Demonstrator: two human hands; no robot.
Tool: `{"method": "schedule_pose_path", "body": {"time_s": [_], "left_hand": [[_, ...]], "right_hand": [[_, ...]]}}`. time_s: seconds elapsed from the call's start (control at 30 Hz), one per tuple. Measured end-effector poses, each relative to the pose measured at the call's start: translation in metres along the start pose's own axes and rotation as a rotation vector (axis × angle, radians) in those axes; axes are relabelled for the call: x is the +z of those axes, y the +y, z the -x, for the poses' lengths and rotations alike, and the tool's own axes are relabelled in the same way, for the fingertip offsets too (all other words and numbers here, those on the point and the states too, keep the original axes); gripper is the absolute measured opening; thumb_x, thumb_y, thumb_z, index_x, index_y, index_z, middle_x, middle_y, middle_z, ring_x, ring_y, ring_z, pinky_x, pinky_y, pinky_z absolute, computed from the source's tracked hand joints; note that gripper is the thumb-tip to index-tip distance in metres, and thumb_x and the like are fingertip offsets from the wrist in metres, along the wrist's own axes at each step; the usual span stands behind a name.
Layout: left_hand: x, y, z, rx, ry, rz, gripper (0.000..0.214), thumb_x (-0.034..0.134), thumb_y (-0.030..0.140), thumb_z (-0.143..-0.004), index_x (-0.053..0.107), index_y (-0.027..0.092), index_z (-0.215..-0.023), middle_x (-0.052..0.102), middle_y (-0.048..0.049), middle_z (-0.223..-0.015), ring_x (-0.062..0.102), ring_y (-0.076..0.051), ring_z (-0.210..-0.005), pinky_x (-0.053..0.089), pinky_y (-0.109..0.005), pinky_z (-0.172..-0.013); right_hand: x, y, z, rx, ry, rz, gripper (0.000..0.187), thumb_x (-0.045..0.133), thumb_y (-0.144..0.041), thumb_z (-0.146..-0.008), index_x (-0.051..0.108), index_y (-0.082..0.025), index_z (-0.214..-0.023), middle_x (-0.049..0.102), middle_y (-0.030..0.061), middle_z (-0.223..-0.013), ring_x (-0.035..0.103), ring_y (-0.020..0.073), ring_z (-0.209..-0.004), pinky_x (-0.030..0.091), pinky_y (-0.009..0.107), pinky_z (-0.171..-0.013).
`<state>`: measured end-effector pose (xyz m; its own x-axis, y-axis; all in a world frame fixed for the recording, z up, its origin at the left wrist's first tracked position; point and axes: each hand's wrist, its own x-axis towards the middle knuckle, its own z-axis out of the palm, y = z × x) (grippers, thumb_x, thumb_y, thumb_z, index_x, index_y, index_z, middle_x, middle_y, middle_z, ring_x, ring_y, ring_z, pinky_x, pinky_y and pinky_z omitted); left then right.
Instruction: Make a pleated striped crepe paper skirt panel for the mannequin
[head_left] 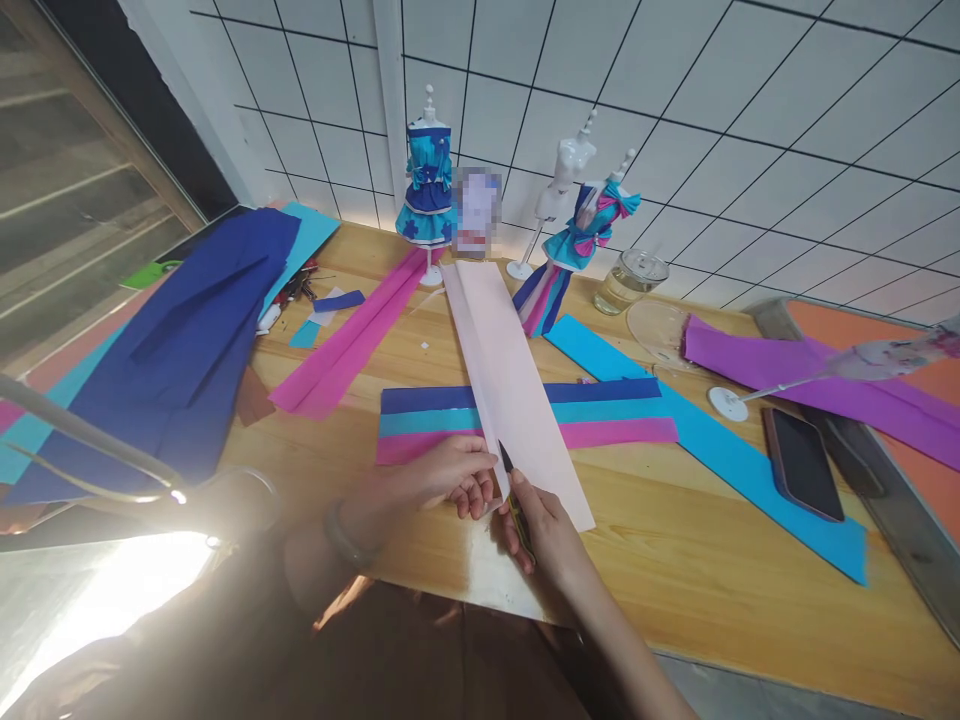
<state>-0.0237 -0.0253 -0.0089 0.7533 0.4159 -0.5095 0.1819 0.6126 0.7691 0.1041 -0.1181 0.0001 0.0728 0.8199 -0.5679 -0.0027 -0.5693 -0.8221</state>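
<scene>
A long strip of pale pink crepe paper [517, 370] runs from the back of the table toward me. My left hand [466, 474] pinches its left edge near the front end. In my right hand [547, 520] is a pair of scissors [507, 459] with dark blades and yellowish handles, the blades up against the folded edge of the paper. My fingers cover part of the handles. Beneath the pale strip lie navy [424, 400], turquoise [427, 422] and pink [615, 432] strips, side by side crosswise.
Small mannequins in paper dresses [426, 180] and a bare mannequin [568, 165] stand at the back, beside a glass jar [631, 280]. At right, a phone [802, 464] rests on a blue strip [742, 470]. Navy paper [202, 330] covers the left; a lamp [112, 440] glares in front.
</scene>
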Motion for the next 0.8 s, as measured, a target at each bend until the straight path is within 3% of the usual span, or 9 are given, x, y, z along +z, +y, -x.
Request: {"method": "schedule_pose_path", "body": {"time_s": [0.23,0.8], "left_hand": [[0.0001,-0.0007,-0.0007,0.002,-0.007,0.024,0.015,0.047,0.031,-0.081,0.045,0.016,-0.078,0.057,0.0008,-0.054,0.054,-0.011,-0.035,0.035,-0.016,-0.030],[-0.0014,0.0004,0.0000,-0.001,-0.023,0.037,0.018,0.050,0.033,-0.080,0.047,0.015,-0.079,0.058,0.0008,-0.054,0.052,-0.010,-0.035,0.035,-0.016,-0.030]], "right_hand": [[0.0017,-0.0067,-0.0029,0.020,0.000,0.069,0.054,0.031,-0.061,-0.079,0.046,-0.018,-0.050,0.036,-0.0050,-0.028,0.031,0.0072,-0.022,0.019,0.022,-0.028],[0.0024,-0.0030,-0.0035,-0.020,0.029,0.057,0.043,0.033,-0.054,-0.083,0.045,-0.018,-0.062,0.043,-0.0058,-0.032,0.031,0.0068,-0.021,0.020,0.018,-0.025]]}}
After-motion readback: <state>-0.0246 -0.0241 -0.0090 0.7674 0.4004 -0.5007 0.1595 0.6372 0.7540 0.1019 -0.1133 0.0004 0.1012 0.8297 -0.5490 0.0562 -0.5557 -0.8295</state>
